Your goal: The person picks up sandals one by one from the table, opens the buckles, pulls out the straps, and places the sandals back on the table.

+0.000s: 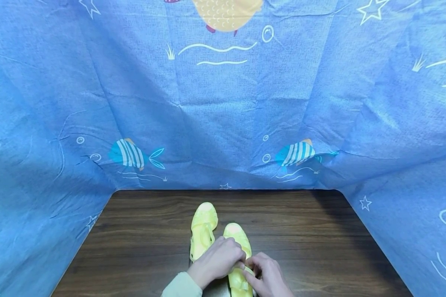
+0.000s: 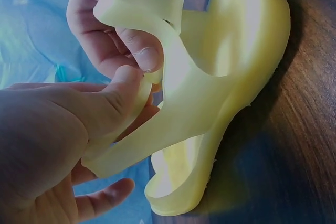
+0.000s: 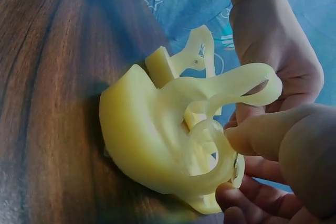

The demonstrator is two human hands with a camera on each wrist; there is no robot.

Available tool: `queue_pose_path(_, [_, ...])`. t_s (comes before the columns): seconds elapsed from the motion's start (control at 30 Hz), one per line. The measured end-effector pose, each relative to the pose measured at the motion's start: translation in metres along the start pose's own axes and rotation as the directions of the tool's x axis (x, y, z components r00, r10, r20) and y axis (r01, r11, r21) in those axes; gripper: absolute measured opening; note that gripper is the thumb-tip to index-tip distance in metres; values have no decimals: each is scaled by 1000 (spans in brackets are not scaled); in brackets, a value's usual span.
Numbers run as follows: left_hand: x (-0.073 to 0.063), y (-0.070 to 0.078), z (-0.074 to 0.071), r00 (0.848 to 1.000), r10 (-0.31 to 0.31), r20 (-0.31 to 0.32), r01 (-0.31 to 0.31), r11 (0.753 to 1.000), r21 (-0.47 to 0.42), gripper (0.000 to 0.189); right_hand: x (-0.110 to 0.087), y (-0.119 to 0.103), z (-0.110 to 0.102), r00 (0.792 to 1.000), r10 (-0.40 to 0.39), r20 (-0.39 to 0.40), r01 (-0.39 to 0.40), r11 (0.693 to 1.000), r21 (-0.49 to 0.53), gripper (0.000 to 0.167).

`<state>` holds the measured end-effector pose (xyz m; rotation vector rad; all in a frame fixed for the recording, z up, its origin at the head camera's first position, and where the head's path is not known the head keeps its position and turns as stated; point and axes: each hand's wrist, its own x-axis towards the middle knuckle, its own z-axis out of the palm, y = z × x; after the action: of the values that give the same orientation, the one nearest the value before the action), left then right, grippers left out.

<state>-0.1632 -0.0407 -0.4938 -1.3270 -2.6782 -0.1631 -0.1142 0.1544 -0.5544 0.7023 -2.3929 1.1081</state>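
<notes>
A pale yellow jelly sandal (image 1: 238,234) lies on the dark wooden table, toe pointing away, with both hands at its straps. My left hand (image 1: 221,258) reaches across from the left and pinches a thin strap (image 2: 137,103) between thumb and fingers. From the right, my right hand (image 1: 266,273) grips the strap's other side, its thumb and fingers at a looped strap end (image 3: 236,169). In the left wrist view the fingertips of both hands meet behind a wider strap (image 2: 144,1). The matching sandal (image 1: 204,214) lies just left and farther back, its heel partly hidden by my left hand.
The dark wood tabletop (image 1: 312,235) extends to both sides of the sandals. A blue cloth (image 1: 223,123) printed with fish, stars and bubbles hangs behind the table and along its left and right edges. A pale sleeve cuff (image 1: 182,285) covers my left wrist.
</notes>
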Motion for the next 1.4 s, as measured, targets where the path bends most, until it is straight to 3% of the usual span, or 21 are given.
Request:
queue_pose_path(0.4, [2, -2, 1, 999, 19, -47, -21, 998, -53, 13, -1, 6, 4, 992, -80, -94, 85, 995, 55, 30])
queue_pose_path(0.6, [2, -3, 1, 999, 12, -43, -14, 998, -60, 14, -3, 9, 7, 992, -91, -92, 101, 989, 111, 29])
queue_pose_path(1.07, [3, -4, 4, 996, 22, -86, -29, 996, -81, 15, -4, 5, 4, 996, 6, -85, 4, 992, 126, 32])
queue_pose_path(1.4, [2, -4, 6, 996, 30, -82, -38, 995, -90, 12, -5, 5, 2, 995, 54, -87, -41, 990, 138, 32])
